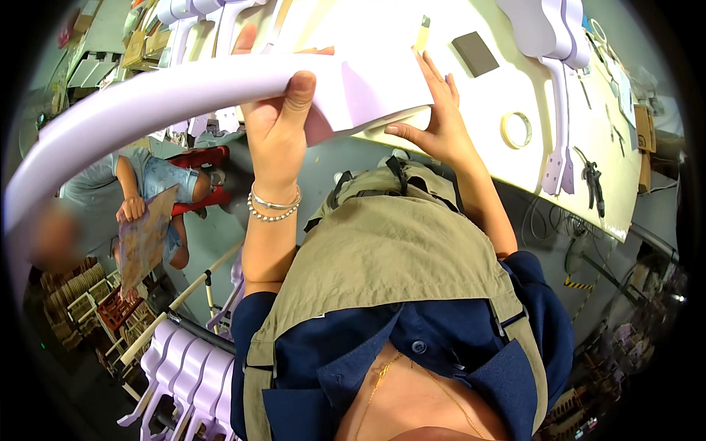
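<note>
A long lilac guitar neck (169,92) with a smooth, rounded back stretches from the left edge up to the table. It widens into an angled headstock (375,92) at its right end. My left hand (279,121) is wrapped round the neck beside the headstock, thumb on top, most fingers hidden behind. At the headstock's tip is my right hand (445,121), fingers stretched out and thumb apart below; it looks to touch the end edge without gripping. Just beyond its fingertips lie a small yellowish tool (423,33) and a dark grey rectangular block (476,54).
On the pale table (507,165) are a tape roll (516,129), a lilac guitar (560,95) and a black hand tool (592,184). Several lilac guitars (187,360) hang on a rack at lower left. A seated person (140,173) holds a patterned board (147,235) at left.
</note>
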The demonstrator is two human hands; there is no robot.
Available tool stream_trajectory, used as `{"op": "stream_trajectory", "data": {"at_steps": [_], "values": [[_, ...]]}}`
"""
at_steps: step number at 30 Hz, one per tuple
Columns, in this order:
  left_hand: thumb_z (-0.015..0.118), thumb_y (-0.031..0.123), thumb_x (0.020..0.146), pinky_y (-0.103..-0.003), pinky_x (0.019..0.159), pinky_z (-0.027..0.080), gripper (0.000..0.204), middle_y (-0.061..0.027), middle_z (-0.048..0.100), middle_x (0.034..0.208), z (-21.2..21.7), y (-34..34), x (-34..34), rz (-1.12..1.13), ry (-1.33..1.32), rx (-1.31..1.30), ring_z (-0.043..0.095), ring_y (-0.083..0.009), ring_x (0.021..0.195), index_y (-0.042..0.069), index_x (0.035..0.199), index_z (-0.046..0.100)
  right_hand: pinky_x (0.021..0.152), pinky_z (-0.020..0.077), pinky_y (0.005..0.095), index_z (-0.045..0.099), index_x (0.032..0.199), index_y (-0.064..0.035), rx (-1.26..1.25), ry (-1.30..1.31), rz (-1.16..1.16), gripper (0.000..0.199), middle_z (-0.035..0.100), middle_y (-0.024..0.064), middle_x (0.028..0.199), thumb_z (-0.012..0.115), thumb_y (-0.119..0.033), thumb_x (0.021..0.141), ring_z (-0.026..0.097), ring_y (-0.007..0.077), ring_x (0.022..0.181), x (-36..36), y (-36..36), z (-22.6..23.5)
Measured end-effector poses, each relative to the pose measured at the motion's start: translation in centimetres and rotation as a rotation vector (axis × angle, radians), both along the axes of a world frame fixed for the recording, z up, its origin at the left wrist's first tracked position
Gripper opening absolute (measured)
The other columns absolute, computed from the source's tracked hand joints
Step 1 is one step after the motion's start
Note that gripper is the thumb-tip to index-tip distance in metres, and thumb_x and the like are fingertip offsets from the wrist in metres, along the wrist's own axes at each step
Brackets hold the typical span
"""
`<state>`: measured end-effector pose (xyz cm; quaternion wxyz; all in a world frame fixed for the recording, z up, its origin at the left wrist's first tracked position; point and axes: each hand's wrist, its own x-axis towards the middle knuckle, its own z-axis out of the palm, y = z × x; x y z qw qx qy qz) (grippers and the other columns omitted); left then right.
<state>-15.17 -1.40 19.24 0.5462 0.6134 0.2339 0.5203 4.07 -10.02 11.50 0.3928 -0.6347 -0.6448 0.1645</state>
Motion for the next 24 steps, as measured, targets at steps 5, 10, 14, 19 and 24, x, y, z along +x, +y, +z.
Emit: {"op": "stream_trajectory", "data": {"at_steps": [5, 10, 14, 19, 24], "values": [[0.064, 0.015, 0.088, -0.031, 0.091, 0.044, 0.054, -0.0158, 0.064, 0.105, -0.2, 0.9, 0.6, -0.050, 0.091, 0.037, 0.060, -0.0224, 0.103, -0.004, 0.130, 0.038, 0.109, 0.0044, 0.0583, 0.028, 0.145, -0.0103, 0.007, -0.036, -0.036, 0.099, 0.032, 0.0187, 0.146, 0.072, -0.055, 0.068, 0.024, 0.0329, 0.139, 0.9, 0.2, -0.9], [0.066, 0.005, 0.081, -0.029, 0.086, 0.049, 0.043, -0.0194, 0.063, 0.112, -1.1, 3.6, -3.0, -0.025, 0.156, 0.002, 0.061, -0.0204, 0.101, -0.006, 0.122, 0.054, 0.108, 0.0049, 0.0617, 0.034, 0.141, -0.0083, -0.211, -0.388, -0.326, 0.084, 0.035, 0.0203, 0.144, 0.064, -0.054, 0.078, 0.027, 0.0337, 0.137, 3.4, 1.1, -4.0], [0.057, 0.019, 0.087, -0.032, 0.081, 0.054, 0.052, -0.0243, 0.058, 0.116, -3.1, 4.0, -6.8, 0.255, -0.110, -0.335, 0.062, -0.0246, 0.100, -0.005, 0.131, 0.044, 0.110, 0.0223, 0.0467, 0.030, 0.143, -0.0043, -0.167, 0.549, -0.272, 0.066, 0.034, 0.0201, 0.144, 0.052, -0.043, 0.093, 0.032, 0.0300, 0.135, 4.1, 0.1, -7.8], [0.055, 0.034, 0.089, -0.032, 0.089, 0.049, 0.060, -0.0188, 0.057, 0.121, -8.1, 2.5, -11.6, 0.414, -0.260, -0.676, 0.057, -0.0234, 0.108, 0.001, 0.137, 0.037, 0.110, 0.0256, 0.0370, 0.017, 0.146, -0.0008, -0.388, 1.152, -0.092, 0.086, 0.028, 0.0166, 0.147, 0.012, -0.067, 0.091, 0.030, 0.0275, 0.135, 0.0, -1.7, -7.0], [0.055, 0.037, 0.089, -0.023, 0.071, 0.054, 0.057, -0.0134, 0.060, 0.114, -11.0, 0.5, -12.9, 0.494, -0.283, -0.747, 0.063, -0.0161, 0.092, 0.004, 0.133, 0.042, 0.111, 0.0239, 0.0362, 0.021, 0.144, -0.0002, -0.345, 1.271, -0.075, 0.082, 0.029, 0.0144, 0.147, 0.012, -0.063, 0.093, 0.027, 0.0246, 0.136, -0.9, -2.1, -6.4]]}}
